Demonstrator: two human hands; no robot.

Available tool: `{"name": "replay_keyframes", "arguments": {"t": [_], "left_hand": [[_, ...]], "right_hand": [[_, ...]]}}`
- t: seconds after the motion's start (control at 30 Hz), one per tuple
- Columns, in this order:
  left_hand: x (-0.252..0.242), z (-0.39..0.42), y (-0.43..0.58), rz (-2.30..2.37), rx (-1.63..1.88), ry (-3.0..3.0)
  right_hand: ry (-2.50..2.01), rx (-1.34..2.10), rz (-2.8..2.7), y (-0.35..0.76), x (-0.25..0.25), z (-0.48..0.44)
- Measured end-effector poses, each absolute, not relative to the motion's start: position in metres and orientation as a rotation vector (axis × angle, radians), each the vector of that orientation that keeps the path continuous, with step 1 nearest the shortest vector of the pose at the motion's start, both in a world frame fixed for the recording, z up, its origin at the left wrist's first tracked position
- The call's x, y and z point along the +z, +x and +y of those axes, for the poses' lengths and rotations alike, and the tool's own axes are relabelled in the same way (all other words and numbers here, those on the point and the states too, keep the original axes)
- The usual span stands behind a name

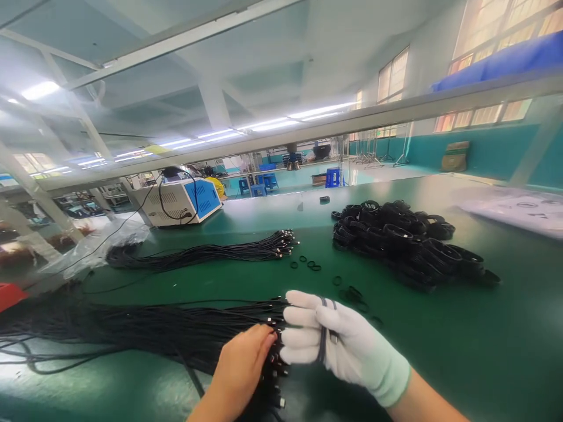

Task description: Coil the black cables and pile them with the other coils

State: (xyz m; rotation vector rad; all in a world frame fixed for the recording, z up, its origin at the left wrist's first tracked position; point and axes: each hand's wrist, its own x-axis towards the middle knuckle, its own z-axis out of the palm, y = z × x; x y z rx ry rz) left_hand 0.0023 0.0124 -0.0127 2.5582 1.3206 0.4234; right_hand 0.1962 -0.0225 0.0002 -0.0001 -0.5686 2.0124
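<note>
My left hand (pixel 241 360), bare, is over the connector ends of a large bundle of black cables (pixel 145 328), its fingers pinched on a cable end. Just to its right is my right hand (pixel 341 337), in a white glove with a mint cuff, palm turned up. Its fingers stretch to the left, and its thumb bends over thin black bands (pixel 323 346) that cross the palm and index finger. A small shiny piece shows by the bands; its kind is unclear. Several small black rings (pixel 311 265) lie beyond the hands.
A second bundle of black cables (pixel 211 253) lies farther back on the green table (pixel 440 363). Coiled black cables (pixel 396 234) are heaped on the right, near a plastic bag (pixel 519 208). A blue-and-white machine (pixel 180 202) stands at the back left. A metal rail (pixel 308 126) spans above.
</note>
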Motion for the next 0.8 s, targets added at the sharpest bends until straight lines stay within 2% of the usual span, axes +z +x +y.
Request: {"name": "replay_keyframes", "arguments": {"t": [0.07,0.17,0.23,0.33,0.53,0.8], "left_hand": [[-0.024,-0.005,0.003,1.322,0.431,2.768],[-0.032,-0.027,0.013,1.153,0.670,2.997],[-0.025,-0.030,0.020,1.037,0.778,3.046],[0.004,-0.019,0.023,0.879,0.683,3.028],[0.052,0.015,0.018,0.762,0.473,2.742],[0.021,0.038,0.026,0.716,0.526,2.070]], "right_hand": [[-0.045,1.933,-0.593,0.201,0.000,-0.019],[-0.184,1.862,-0.651,0.200,-0.006,-0.019],[-0.308,1.855,-0.685,0.196,-0.013,-0.023],[-0.343,1.970,-0.797,0.190,-0.022,-0.029],[-0.198,2.219,-0.763,0.182,-0.031,-0.031],[0.026,2.458,-0.569,0.170,-0.024,-0.033]]}}
